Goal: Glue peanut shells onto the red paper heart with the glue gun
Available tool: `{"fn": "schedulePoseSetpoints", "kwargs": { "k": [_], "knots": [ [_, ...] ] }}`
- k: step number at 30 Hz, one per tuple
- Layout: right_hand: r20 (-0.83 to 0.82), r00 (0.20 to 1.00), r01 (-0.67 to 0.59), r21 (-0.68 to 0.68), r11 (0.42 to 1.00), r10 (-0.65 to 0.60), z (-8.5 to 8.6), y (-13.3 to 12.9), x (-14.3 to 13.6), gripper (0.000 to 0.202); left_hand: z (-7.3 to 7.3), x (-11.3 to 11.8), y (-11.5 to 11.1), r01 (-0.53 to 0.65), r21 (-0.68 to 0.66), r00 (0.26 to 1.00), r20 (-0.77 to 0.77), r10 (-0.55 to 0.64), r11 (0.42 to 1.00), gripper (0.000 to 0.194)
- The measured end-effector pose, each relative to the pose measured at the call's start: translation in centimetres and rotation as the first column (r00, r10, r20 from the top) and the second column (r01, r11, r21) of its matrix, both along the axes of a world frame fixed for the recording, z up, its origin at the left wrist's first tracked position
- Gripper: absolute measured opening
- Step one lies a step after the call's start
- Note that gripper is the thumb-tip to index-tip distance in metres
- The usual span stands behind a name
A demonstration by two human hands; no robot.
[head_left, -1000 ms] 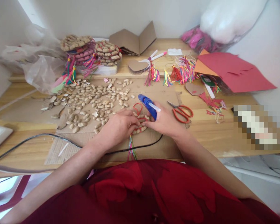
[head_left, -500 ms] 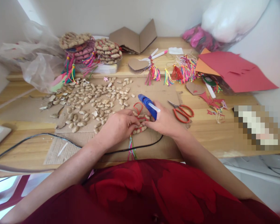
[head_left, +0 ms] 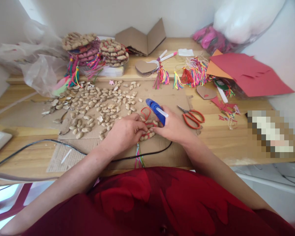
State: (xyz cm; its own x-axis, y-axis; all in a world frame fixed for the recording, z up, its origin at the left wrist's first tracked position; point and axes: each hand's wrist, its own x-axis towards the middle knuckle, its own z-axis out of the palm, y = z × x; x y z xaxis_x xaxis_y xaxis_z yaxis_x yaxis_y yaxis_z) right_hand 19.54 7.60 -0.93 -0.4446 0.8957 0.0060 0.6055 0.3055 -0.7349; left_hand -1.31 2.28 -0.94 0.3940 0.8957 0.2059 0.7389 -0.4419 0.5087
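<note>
A small peanut ornament [head_left: 151, 125] with red edging lies on the cardboard between my hands. A red cord loop [head_left: 145, 113] rises from its top, and a multicoloured tassel [head_left: 138, 154] hangs below. My left hand [head_left: 127, 128] is closed, its thumb and fingers pinched at the ornament's left side; the fingers partly hide the peanuts there. My right hand [head_left: 173, 127] is wrapped round a blue glue gun [head_left: 155, 109] with a whitish glue stick [head_left: 162, 112] poking out. The right thumb reaches the ornament's right edge. The gun's nozzle is hidden.
Loose peanuts [head_left: 98, 101] spread over the cardboard sheet [head_left: 162, 95] at left. Orange-handled scissors [head_left: 193, 118] lie to the right. A black cable [head_left: 137, 157] crosses in front. Behind stand stacked peanut ornaments [head_left: 114, 52], heart-shaped cardboard pieces [head_left: 145, 67], tassels [head_left: 198, 72] and red sheets [head_left: 250, 75].
Almost nothing differs. The view has shifted very slightly; both hands keep their places at the ornament, the right one still holding the glue gun.
</note>
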Motion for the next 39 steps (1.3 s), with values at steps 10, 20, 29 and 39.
{"fn": "schedulePoseSetpoints", "kwargs": {
  "k": [10,20,29,39],
  "knots": [
    [-0.131,0.991,0.009,-0.081,0.997,-0.019,-0.8,0.5,0.2,0.045,-0.3,-0.3,-0.1,0.024,0.006,0.996,0.091,-0.025,1.000,0.016],
    [-0.504,0.804,0.123,-0.377,0.918,-0.315,-0.9,1.0,-0.3,0.029,0.5,-2.3,0.3,-0.042,0.141,0.993,0.115,0.026,0.989,0.024],
    [-0.561,0.733,0.123,-0.446,0.886,-0.384,-0.5,1.2,-0.4,0.033,0.6,-2.9,0.1,-0.088,0.130,0.996,0.043,0.083,0.988,0.026],
    [-0.489,0.782,0.184,-0.410,0.893,-0.386,-0.9,1.1,-0.3,0.028,0.7,-4.5,-1.1,-0.135,0.008,0.989,0.068,0.134,0.991,0.043]
  ]
}}
